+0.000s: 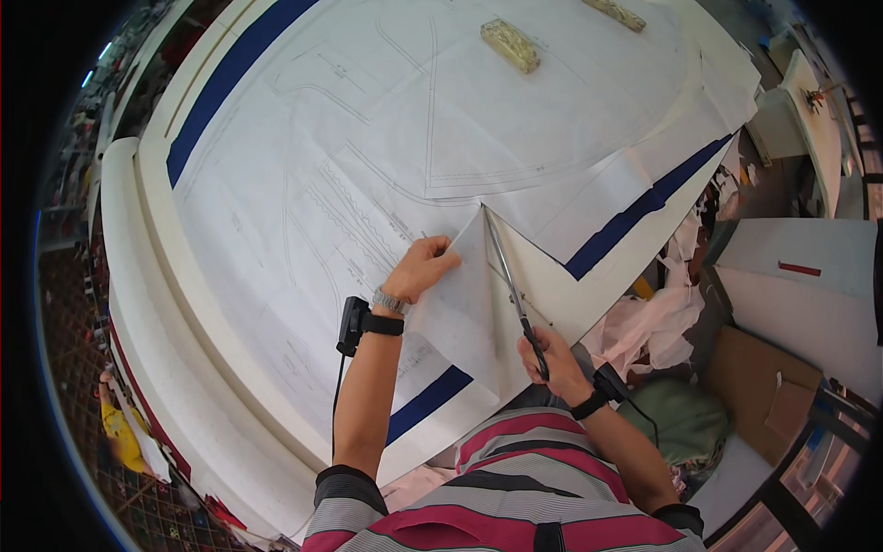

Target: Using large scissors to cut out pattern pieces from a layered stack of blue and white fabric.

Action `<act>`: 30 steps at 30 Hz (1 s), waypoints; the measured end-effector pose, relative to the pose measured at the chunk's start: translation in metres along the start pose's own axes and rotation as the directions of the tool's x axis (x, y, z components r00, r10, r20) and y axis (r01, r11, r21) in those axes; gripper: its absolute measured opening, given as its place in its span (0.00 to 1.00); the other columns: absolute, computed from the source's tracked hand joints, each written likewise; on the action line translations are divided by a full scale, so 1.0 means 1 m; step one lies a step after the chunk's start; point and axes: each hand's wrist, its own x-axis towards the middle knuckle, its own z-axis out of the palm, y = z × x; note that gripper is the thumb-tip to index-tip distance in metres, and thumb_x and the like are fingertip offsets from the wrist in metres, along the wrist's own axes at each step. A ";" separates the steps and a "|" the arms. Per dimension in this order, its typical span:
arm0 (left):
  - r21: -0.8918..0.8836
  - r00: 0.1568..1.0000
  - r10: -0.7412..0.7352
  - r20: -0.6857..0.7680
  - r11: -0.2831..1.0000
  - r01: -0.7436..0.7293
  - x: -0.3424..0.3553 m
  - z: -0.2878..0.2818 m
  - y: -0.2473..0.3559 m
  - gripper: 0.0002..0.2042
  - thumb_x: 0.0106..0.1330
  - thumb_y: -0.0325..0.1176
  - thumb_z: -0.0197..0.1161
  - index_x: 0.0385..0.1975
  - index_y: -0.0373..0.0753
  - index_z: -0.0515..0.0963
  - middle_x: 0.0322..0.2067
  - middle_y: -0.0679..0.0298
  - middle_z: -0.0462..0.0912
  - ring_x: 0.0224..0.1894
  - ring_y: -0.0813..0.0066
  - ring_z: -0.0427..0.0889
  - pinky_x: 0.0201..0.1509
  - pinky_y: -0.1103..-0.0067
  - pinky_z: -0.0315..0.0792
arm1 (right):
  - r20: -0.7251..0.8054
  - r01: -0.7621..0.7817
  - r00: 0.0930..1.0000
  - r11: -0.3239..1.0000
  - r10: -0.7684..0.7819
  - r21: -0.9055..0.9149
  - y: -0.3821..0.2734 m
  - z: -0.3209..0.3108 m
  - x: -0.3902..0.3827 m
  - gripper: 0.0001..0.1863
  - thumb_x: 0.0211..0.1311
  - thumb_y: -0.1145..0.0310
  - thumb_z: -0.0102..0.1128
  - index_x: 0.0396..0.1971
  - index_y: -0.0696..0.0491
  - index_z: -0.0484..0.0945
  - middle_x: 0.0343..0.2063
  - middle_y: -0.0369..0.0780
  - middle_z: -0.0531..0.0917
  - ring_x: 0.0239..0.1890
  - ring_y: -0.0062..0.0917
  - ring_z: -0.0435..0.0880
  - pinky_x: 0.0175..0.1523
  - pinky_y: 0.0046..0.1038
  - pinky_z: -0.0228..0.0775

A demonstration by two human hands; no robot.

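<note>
A large white sheet of pattern paper point(515, 138), printed with thin outlines, is spread over dark blue fabric point(635, 212) whose edges show on several sides. My left hand point(425, 262) pinches the cut edge of the paper, left of a V-shaped opening, and that side's flap is lifted and folded back. In my right hand point(556, 361) is a pair of long metal scissors point(507, 269), pointing away from me. Their tips touch the inner corner of the opening. Fingers cover most of the handles, and I cannot tell how far apart the blades are.
Two yellowish wrapped blocks, a nearer one point(510, 46) and a farther one point(615, 13), lie on the paper. Along the left side of the pale table point(543, 267) runs a thick white roll point(184, 340). Crumpled scraps point(658, 322) and a cardboard box point(763, 377) are at right.
</note>
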 end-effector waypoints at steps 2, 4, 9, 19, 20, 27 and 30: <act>-0.011 1.000 -0.002 0.004 1.000 0.002 0.002 -0.002 -0.003 0.05 0.66 0.31 0.63 0.32 0.36 0.81 0.28 0.73 0.79 0.30 0.85 0.73 0.37 0.82 0.70 | -0.013 0.005 1.000 1.000 -0.006 -0.022 -0.006 0.004 0.002 0.23 0.71 0.49 0.69 0.33 0.53 0.72 0.16 0.27 0.68 0.12 0.11 0.63 0.17 0.19 0.53; 0.009 1.000 0.014 0.016 1.000 -0.014 0.004 -0.006 -0.010 0.05 0.66 0.31 0.63 0.33 0.36 0.81 0.28 0.73 0.79 0.31 0.85 0.73 0.38 0.82 0.71 | -0.024 0.010 1.000 0.999 -0.011 -0.045 -0.011 0.007 0.004 0.23 0.71 0.48 0.69 0.33 0.53 0.72 0.16 0.27 0.68 0.12 0.11 0.63 0.17 0.19 0.53; 0.020 1.000 0.018 0.020 1.000 -0.019 0.005 -0.006 -0.014 0.05 0.67 0.31 0.63 0.33 0.37 0.82 0.29 0.73 0.80 0.31 0.85 0.74 0.39 0.82 0.71 | -0.023 -0.030 0.999 0.996 0.028 -0.083 -0.025 0.002 0.007 0.25 0.69 0.46 0.70 0.32 0.54 0.73 0.16 0.28 0.69 0.13 0.11 0.66 0.17 0.19 0.55; -0.042 1.000 0.003 0.028 0.999 -0.002 0.001 -0.005 -0.012 0.05 0.67 0.31 0.64 0.34 0.37 0.82 0.29 0.73 0.81 0.31 0.84 0.75 0.39 0.81 0.73 | -0.044 -0.085 0.996 0.991 0.080 -0.103 -0.041 -0.004 0.012 0.25 0.67 0.46 0.72 0.31 0.53 0.74 0.16 0.28 0.70 0.12 0.11 0.67 0.17 0.18 0.56; -0.043 1.000 0.003 0.029 0.999 -0.002 0.001 -0.005 -0.011 0.05 0.67 0.31 0.64 0.34 0.37 0.82 0.29 0.73 0.81 0.31 0.84 0.75 0.39 0.81 0.73 | -0.015 -0.105 0.994 0.994 0.104 -0.042 -0.043 -0.005 0.011 0.24 0.67 0.47 0.72 0.31 0.53 0.74 0.16 0.28 0.70 0.12 0.11 0.67 0.16 0.18 0.55; -0.033 1.000 0.017 0.011 0.999 -0.017 0.000 -0.002 -0.009 0.08 0.66 0.34 0.64 0.31 0.35 0.81 0.27 0.73 0.76 0.30 0.84 0.71 0.35 0.81 0.68 | -0.038 -0.074 0.997 0.992 0.070 -0.098 -0.042 -0.002 0.012 0.25 0.66 0.46 0.73 0.30 0.52 0.74 0.16 0.28 0.69 0.12 0.11 0.66 0.16 0.18 0.55; -0.029 1.000 0.016 0.010 0.999 -0.015 0.000 -0.002 -0.009 0.08 0.66 0.33 0.64 0.31 0.35 0.81 0.26 0.73 0.76 0.30 0.84 0.71 0.35 0.81 0.68 | -0.063 -0.076 0.996 0.990 0.068 -0.121 -0.040 0.001 0.014 0.26 0.66 0.45 0.73 0.30 0.52 0.73 0.16 0.28 0.69 0.12 0.11 0.66 0.16 0.18 0.55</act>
